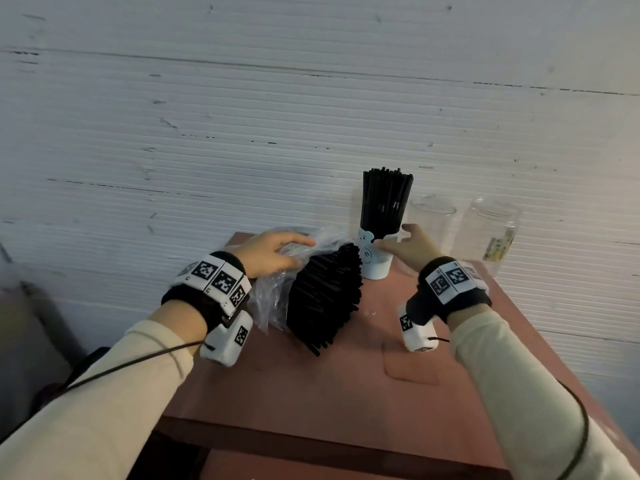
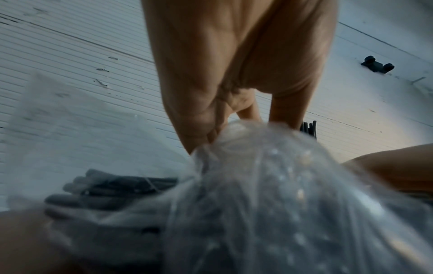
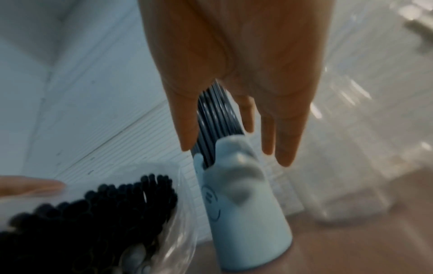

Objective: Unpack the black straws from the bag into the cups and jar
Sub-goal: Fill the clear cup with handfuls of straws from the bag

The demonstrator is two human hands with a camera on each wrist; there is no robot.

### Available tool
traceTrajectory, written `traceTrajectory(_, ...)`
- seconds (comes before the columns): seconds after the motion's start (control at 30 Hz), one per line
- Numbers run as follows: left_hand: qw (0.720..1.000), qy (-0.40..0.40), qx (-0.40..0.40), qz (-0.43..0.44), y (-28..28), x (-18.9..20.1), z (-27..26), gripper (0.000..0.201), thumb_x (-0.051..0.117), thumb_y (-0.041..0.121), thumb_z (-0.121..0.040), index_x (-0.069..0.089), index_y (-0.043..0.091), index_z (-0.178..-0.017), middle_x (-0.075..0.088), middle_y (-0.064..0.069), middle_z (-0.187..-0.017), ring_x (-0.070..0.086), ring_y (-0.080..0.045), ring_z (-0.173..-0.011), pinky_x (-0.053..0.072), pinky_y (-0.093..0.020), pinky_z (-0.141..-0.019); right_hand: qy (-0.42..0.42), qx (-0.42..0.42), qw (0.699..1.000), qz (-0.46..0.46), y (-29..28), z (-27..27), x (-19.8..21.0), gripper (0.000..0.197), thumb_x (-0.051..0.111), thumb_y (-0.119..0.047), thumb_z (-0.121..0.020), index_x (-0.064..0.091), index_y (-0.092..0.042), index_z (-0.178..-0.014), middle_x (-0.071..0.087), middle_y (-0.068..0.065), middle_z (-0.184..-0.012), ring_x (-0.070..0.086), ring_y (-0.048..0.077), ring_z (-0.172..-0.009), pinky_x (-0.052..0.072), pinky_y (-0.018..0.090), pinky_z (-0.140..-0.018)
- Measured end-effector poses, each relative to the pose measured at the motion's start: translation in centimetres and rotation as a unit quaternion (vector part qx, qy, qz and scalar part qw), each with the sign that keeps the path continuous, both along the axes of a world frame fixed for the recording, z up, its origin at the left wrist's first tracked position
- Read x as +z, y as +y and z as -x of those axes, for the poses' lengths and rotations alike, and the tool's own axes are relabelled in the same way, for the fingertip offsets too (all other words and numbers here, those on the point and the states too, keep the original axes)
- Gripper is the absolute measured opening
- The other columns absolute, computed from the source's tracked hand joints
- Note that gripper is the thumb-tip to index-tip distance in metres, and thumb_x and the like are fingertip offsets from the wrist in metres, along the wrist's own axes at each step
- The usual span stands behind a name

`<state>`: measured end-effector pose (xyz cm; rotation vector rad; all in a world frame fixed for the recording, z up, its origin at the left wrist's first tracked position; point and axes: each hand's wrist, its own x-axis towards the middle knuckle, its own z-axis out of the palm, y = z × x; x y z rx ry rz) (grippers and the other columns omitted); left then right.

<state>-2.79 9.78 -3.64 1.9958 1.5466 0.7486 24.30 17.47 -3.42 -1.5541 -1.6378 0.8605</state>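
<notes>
At centre, the left hand grips a clear bag packed with black straws, the right hand spreads empty beside a filled white cup, and the clear cup and jar, at right, await filling.

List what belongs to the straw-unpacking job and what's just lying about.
Job: plastic bag, gripped by left hand; black straws; white bear cup, already filled; clear cup; clear jar; right hand.
Just there: red table; ribbed white wall; wrist cameras.
</notes>
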Motion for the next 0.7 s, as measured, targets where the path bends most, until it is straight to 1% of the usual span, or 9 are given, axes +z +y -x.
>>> traceTrajectory(0.07,1.0,0.003,-0.006,-0.001,0.3,-0.2,0.1,0.043,0.07,0.023,-0.089,0.056,0.054,-0.116,0.045,0.015,-0.147,0.039,-0.007,-0.137,0.026,-0.038,-0.119,-0.053,-0.021,0.998,-0.02,-0.2,-1.5,0.0,0.086,0.074,-0.04,-0.081,0.028,-0.007,-0.145,0.041,0.016,-0.144,0.047,0.031,-0.127,0.04,0.035,-0.095)
traceTrajectory(0.13,1.0,-0.006,-0.008,0.004,0.6,-0.3,0.0,0.046,0.071,0.024,-0.088,0.055,0.061,-0.108,0.046,0.015,-0.147,0.039,-0.011,-0.138,0.027,-0.04,-0.119,-0.075,-0.073,0.993,-0.062,-0.1,-2.8,0.0,0.091,0.076,-0.046,-0.077,0.028,-0.004,-0.143,0.037,0.018,-0.142,0.045,0.032,-0.126,0.041,0.037,-0.099)
traceTrajectory(0.2,1.0,-0.007,-0.005,0.011,0.8,-0.3,-0.3,0.045,0.07,0.02,-0.089,0.056,0.056,-0.112,0.045,0.012,-0.148,0.038,-0.011,-0.14,0.026,-0.039,-0.119,-0.07,-0.123,0.986,-0.085,0.4,-3.7,0.0,0.1,0.077,-0.048,-0.076,0.021,-0.001,-0.144,0.03,0.021,-0.145,0.04,0.035,-0.13,0.038,0.042,-0.107)
traceTrajectory(0.27,1.0,-0.008,-0.002,0.014,1.1,-0.3,-0.6,0.044,0.068,0.016,-0.089,0.057,0.046,-0.12,0.044,0.01,-0.149,0.036,-0.011,-0.141,0.025,-0.037,-0.12,-0.033,-0.148,0.986,-0.07,1.2,-4.1,0.0,0.107,0.075,-0.048,-0.077,0.011,-0.001,-0.148,0.022,0.021,-0.151,0.033,0.036,-0.136,0.033,0.045,-0.112)
traceTrajectory(0.33,0.999,-0.02,-0.005,0.024,1.2,-0.2,-0.9,0.044,0.069,0.015,-0.089,0.057,0.042,-0.121,0.043,0.008,-0.15,0.035,-0.011,-0.142,0.023,-0.036,-0.12,0.0,-0.16,0.986,-0.04,2.1,-4.2,0.1,0.108,0.072,-0.048,-0.08,0.003,-0.003,-0.15,0.017,0.021,-0.155,0.028,0.036,-0.14,0.029,0.046,-0.114)
traceTrajectory(0.47,0.999,-0.022,-0.004,0.035,1.1,-0.2,-1.0,0.043,0.069,0.036,-0.074,0.057,0.053,-0.111,0.046,0.015,-0.147,0.037,-0.008,-0.14,0.023,-0.036,-0.121,0.012,-0.167,0.986,0.001,3.4,-4.0,0.0,0.105,0.067,-0.051,-0.084,-0.001,-0.009,-0.152,0.026,0.023,-0.152,0.036,0.039,-0.136,0.032,0.048,-0.111)
traceTrajectory(0.5,0.999,-0.021,-0.002,0.036,1.0,-0.2,-1.0,0.044,0.069,0.036,-0.074,0.057,0.053,-0.112,0.046,0.015,-0.147,0.037,-0.008,-0.14,0.023,-0.036,-0.121,0.014,-0.166,0.986,0.001,3.6,-4.0,0.0,0.103,0.066,-0.05,-0.084,-0.001,-0.012,-0.152,0.029,0.024,-0.151,0.039,0.04,-0.134,0.034,0.048,-0.11)
traceTrajectory(0.63,0.999,-0.015,0.001,0.037,0.7,-0.3,-1.2,0.045,0.067,0.016,-0.091,0.056,0.036,-0.13,0.043,0.009,-0.15,0.033,-0.011,-0.142,0.022,-0.032,-0.12,0.023,-0.145,0.989,-0.006,3.7,-4.2,-0.1,0.091,0.065,-0.049,-0.085,0.006,-0.019,-0.148,0.048,0.026,-0.134,0.056,0.038,-0.11,0.045,0.05,-0.1)
traceTrajectory(0.7,0.999,-0.006,0.003,0.037,0.3,-0.3,-1.3,0.045,0.066,0.017,-0.091,0.056,0.037,-0.13,0.043,0.009,-0.15,0.033,-0.012,-0.142,0.023,-0.033,-0.12,0.04,-0.138,0.99,-0.002,3.2,-4.6,-0.2,0.089,0.066,-0.05,-0.084,0.008,-0.021,-0.146,0.047,0.024,-0.134,0.056,0.039,-0.111,0.046,0.052,-0.1)
